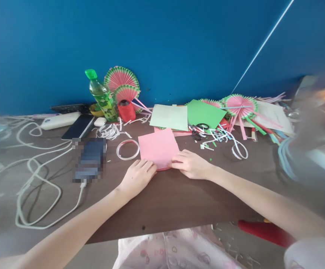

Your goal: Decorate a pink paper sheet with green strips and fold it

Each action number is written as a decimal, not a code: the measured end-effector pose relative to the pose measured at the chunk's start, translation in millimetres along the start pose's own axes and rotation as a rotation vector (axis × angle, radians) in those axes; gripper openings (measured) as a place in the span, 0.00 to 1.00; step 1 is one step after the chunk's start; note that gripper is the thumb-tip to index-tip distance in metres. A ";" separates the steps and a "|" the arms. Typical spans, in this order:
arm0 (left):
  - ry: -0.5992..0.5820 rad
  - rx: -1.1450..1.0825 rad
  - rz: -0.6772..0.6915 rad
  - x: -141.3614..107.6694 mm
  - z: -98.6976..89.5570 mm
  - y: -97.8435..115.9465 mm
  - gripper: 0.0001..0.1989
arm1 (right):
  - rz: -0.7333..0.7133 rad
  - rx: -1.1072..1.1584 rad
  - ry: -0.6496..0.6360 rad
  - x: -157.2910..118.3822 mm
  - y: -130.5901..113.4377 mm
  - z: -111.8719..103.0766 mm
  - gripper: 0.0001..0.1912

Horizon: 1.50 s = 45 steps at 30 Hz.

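A stack of pink paper (158,147) lies on the brown table in front of me. My left hand (140,174) rests at its lower left corner, fingers together on the edge. At the lower right corner my right hand (191,164) grips the paper's edge between thumb and fingers. Just behind lies a pale green sheet (169,117), with a darker green sheet (204,114) beside it. A ring of tape (128,150) sits left of the pink paper.
Scissors (203,127) and paper strips lie at centre right, near folded paper fans (240,106). On the left are a green bottle (102,97), red thread spool (126,111), phone (91,158) and white cable (58,190). A blue wall (162,45) stands behind the table.
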<state>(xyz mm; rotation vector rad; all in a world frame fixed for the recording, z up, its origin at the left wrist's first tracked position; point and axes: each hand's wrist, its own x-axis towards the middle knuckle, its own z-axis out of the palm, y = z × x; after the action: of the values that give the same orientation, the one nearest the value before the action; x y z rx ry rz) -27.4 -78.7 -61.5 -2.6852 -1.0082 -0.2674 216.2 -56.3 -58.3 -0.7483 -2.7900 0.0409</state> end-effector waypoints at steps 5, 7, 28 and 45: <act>-0.107 -0.247 -0.164 10.5 -5.8 -2.9 0.11 | 0.149 0.295 0.034 10.3 0.4 0.6 0.12; -0.184 -0.475 -0.293 17.3 -12.3 -8.6 0.08 | 0.308 0.518 0.011 15.8 4.3 -1.6 0.08; -0.475 -0.866 -0.332 43.9 -10.2 -47.1 0.08 | 0.512 0.707 -0.261 38.9 26.8 -16.5 0.06; -0.491 -0.791 -0.351 45.3 -10.0 -46.1 0.05 | 0.487 0.741 -0.276 38.0 31.6 -10.2 0.06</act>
<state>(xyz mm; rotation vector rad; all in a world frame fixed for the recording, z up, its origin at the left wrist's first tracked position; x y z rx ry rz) -25.3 -20.4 -32.1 -3.3439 -1.8488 -0.0685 202.4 -10.4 -42.5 -1.2244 -2.4261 1.2572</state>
